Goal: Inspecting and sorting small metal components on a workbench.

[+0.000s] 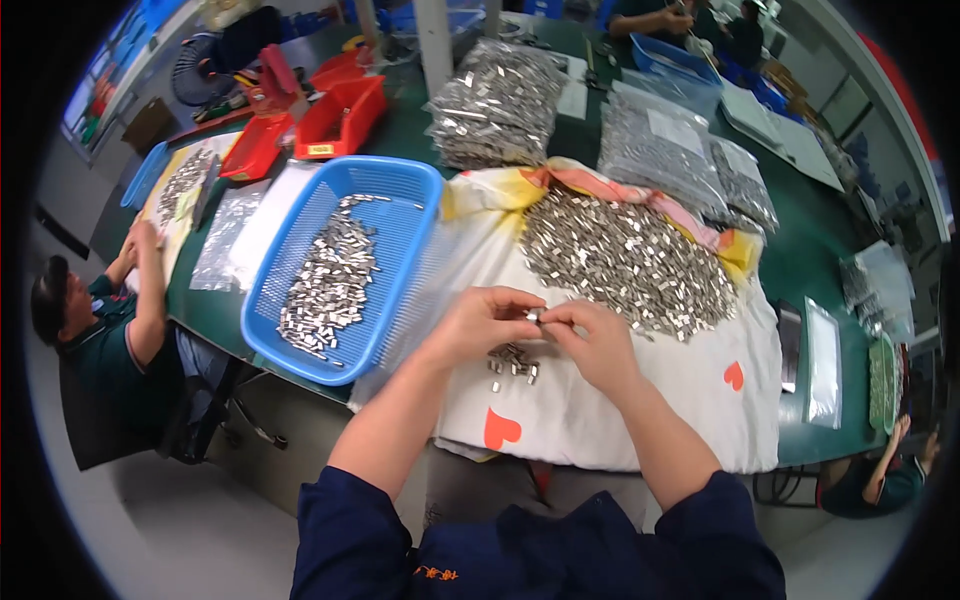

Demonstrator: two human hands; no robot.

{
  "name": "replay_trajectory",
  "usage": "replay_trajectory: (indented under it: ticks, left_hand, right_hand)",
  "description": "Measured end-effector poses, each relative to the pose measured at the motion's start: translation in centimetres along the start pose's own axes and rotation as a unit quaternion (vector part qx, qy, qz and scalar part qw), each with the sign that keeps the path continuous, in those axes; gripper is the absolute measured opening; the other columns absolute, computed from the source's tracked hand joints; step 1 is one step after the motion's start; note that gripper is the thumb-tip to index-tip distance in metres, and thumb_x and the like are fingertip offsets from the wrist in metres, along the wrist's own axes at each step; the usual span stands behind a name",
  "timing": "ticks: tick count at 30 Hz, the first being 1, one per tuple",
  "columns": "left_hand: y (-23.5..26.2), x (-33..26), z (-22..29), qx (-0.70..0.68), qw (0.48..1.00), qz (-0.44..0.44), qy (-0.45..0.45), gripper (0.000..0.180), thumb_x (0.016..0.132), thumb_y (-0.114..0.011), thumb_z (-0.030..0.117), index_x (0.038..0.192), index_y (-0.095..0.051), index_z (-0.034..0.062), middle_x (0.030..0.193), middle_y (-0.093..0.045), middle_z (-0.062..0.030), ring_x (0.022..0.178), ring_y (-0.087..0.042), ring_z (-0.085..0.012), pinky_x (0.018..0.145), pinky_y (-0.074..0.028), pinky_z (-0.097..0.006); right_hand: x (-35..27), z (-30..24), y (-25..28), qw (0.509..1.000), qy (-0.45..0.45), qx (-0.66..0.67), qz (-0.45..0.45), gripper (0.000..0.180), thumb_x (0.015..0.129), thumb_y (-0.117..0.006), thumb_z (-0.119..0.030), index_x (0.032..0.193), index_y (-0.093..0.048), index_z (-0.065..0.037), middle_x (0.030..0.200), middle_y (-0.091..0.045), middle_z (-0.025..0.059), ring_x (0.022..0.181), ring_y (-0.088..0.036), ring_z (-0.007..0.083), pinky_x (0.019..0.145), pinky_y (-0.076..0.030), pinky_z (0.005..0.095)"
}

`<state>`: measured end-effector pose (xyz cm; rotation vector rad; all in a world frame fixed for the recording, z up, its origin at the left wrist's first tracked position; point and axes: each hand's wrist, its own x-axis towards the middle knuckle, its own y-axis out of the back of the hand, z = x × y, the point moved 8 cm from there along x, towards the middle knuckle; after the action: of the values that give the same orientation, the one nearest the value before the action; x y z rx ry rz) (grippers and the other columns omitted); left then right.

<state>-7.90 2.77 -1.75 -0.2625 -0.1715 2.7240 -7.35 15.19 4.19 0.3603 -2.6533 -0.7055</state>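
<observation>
My left hand (487, 325) and my right hand (598, 343) meet over a white cloth (570, 430) with red hearts. Between their fingertips is a small shiny metal piece (533, 314), pinched from both sides; its exact kind is too small to tell. Just below the left fingers lies a little group of similar metal pieces (515, 366). Beyond my hands spreads a large heap of small metal pieces (630, 260) on the same cloth. To the left, a blue mesh basket (402, 230) holds many more shiny metal pieces (330, 285).
Bulging clear bags (498, 105) of metal parts and further bags (660, 140) stand at the back. Red bins (342, 115) sit at the back left. A co-worker (110, 320) sits at the left, another person (880, 485) at the right. A flat clear bag (822, 365) lies at the right.
</observation>
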Motion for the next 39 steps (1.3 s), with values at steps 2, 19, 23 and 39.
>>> replay_trajectory:
  ticks: [2, 19, 23, 39]
  left_hand:
    - [-0.2, -0.3, -0.1, 0.009, 1.000, -0.020, 0.002, 0.031, 0.074, -0.065, 0.001, 0.104, -0.057, -0.0024, 0.086, -0.061, -0.0025, 0.076, -0.057, -0.0059, 0.066, -0.047, -0.019]
    - [-1.0, -0.6, -0.1, 0.090, 0.995, -0.047, 0.022, 0.031, 0.071, -0.067, 0.002, 0.102, -0.059, 0.0007, 0.078, -0.059, -0.0008, 0.071, -0.055, -0.0056, 0.064, -0.047, -0.020]
    - [-0.8, -0.3, -0.3, 0.088, 0.996, -0.031, 0.008, 0.031, 0.072, -0.067, 0.002, 0.102, -0.059, 0.0014, 0.079, -0.059, 0.0001, 0.072, -0.055, -0.0051, 0.063, -0.046, -0.020]
    - [0.7, 0.0, 0.0, -0.048, 0.998, 0.021, -0.019, 0.035, 0.073, -0.066, 0.001, 0.106, -0.055, -0.0009, 0.085, -0.060, -0.0012, 0.075, -0.056, -0.0056, 0.065, -0.047, -0.019]
  right_hand:
    - [-0.1, 1.1, -0.7, 0.996, -0.056, 0.066, -0.031, 0.010, 0.072, -0.062, -0.008, 0.080, -0.061, -0.002, 0.074, -0.061, 0.0065, 0.067, -0.058, 0.0150, 0.060, -0.046, 0.0261]
    - [0.5, 2.0, 0.2, 0.939, 0.065, -0.326, 0.084, 0.007, 0.068, -0.064, -0.011, 0.075, -0.063, -0.010, 0.077, -0.051, 0.0013, 0.080, -0.048, 0.0199, 0.072, -0.037, 0.0341]
    - [0.4, 2.2, 0.5, 0.952, 0.051, -0.291, 0.081, 0.008, 0.068, -0.064, -0.011, 0.076, -0.064, -0.009, 0.077, -0.052, 0.0038, 0.080, -0.049, 0.0230, 0.072, -0.038, 0.0348]
    - [0.0, 1.7, -0.7, 0.995, -0.058, 0.082, 0.023, 0.009, 0.072, -0.060, -0.004, 0.080, -0.061, -0.002, 0.077, -0.060, 0.0058, 0.068, -0.059, 0.0154, 0.062, -0.047, 0.0262]
